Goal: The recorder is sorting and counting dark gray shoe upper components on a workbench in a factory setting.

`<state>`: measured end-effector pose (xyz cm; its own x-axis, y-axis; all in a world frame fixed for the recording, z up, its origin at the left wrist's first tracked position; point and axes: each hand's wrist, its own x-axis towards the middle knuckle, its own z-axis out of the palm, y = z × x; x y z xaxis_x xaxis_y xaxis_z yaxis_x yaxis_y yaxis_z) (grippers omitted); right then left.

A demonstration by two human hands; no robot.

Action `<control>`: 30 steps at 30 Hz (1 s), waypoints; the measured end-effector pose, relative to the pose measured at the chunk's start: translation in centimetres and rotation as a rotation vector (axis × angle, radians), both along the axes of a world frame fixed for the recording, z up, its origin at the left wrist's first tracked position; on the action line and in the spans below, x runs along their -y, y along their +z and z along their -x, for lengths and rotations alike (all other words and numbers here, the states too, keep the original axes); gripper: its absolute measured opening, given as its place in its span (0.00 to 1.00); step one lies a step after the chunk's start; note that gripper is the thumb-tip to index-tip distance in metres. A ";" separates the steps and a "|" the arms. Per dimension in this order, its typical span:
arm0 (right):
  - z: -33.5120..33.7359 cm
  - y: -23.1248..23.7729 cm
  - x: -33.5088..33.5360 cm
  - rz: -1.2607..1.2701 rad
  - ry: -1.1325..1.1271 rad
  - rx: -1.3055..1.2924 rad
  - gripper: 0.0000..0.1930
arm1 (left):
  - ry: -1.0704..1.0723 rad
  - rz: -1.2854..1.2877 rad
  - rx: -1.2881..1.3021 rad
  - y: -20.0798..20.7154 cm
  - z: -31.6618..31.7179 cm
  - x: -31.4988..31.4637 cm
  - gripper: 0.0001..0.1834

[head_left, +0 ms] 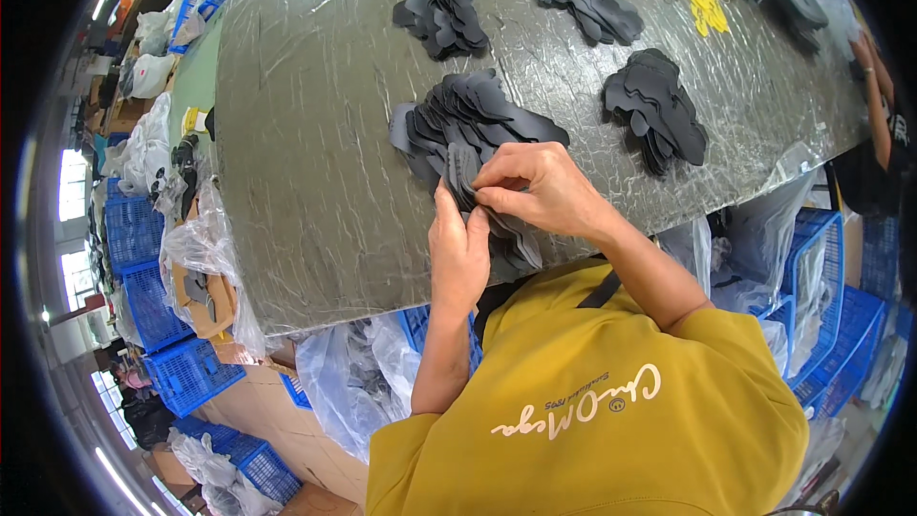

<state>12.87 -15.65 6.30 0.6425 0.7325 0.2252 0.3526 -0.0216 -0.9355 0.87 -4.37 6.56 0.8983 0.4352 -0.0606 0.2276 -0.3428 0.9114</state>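
A small stack of dark, flat, curved cut pieces point(460, 170) stands on edge between my hands, above the table's near side. My left hand point(456, 247) is closed around its lower left side, thumb toward me. With bent fingers and thumb, my right hand point(546, 187) pinches the stack's right edge. Just behind lies a larger fanned pile of similar black pieces point(468, 105), partly hidden by my right hand. More of these pieces hang down below my hands toward the table edge. Their exact kind does not show.
Further piles of black pieces lie at the back left point(444, 14), back right point(590, 5) and right point(657, 110). Yellow strips point(704, 2) rest on the plastic-covered table point(306, 153). Blue crates point(196, 375) and plastic bags flank it. Another person's arm point(874, 100) shows at the far right.
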 end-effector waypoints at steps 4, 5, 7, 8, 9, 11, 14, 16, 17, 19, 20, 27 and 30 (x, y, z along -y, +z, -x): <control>0.0 -0.2 0.0 0.008 0.009 0.059 0.05 | -0.003 0.000 0.014 -0.1 0.2 -0.1 0.26; 0.0 -0.2 0.1 0.012 0.010 0.056 0.05 | -0.008 -0.004 0.015 -0.1 0.3 0.0 0.26; 0.0 -0.3 0.0 0.021 0.027 0.066 0.05 | -0.007 -0.008 -0.014 0.0 0.4 0.0 0.26; 0.0 -0.3 0.1 0.023 0.028 0.065 0.05 | -0.007 -0.013 -0.041 0.0 0.5 0.0 0.27; 0.0 -0.2 0.1 0.032 0.042 0.059 0.05 | -0.005 -0.013 -0.042 0.1 0.5 0.0 0.27; 0.1 -0.3 0.1 0.042 0.059 0.053 0.06 | -0.008 -0.035 -0.057 0.3 0.6 0.1 0.27; 0.2 -0.4 0.1 0.013 0.066 0.093 0.06 | -0.003 -0.008 -0.064 0.3 0.7 0.1 0.27; 0.3 -0.5 0.1 0.011 0.068 0.109 0.07 | -0.008 0.016 -0.065 0.3 0.7 0.0 0.27; 0.3 -0.4 0.1 0.011 0.067 0.110 0.07 | -0.013 0.039 -0.065 0.3 0.7 0.0 0.27; 0.5 -0.1 0.2 0.016 0.056 0.052 0.07 | -0.006 0.023 -0.064 0.4 0.7 0.3 0.27; 0.8 0.1 0.1 0.016 0.056 0.052 0.07 | 0.001 0.007 -0.062 0.5 0.7 0.4 0.28; 0.8 0.2 0.4 0.039 0.009 -0.012 0.05 | 0.000 -0.027 0.002 0.0 0.9 0.6 0.27; 0.7 0.1 0.3 0.014 0.013 -0.003 0.04 | 0.006 0.010 0.052 0.1 0.9 0.3 0.25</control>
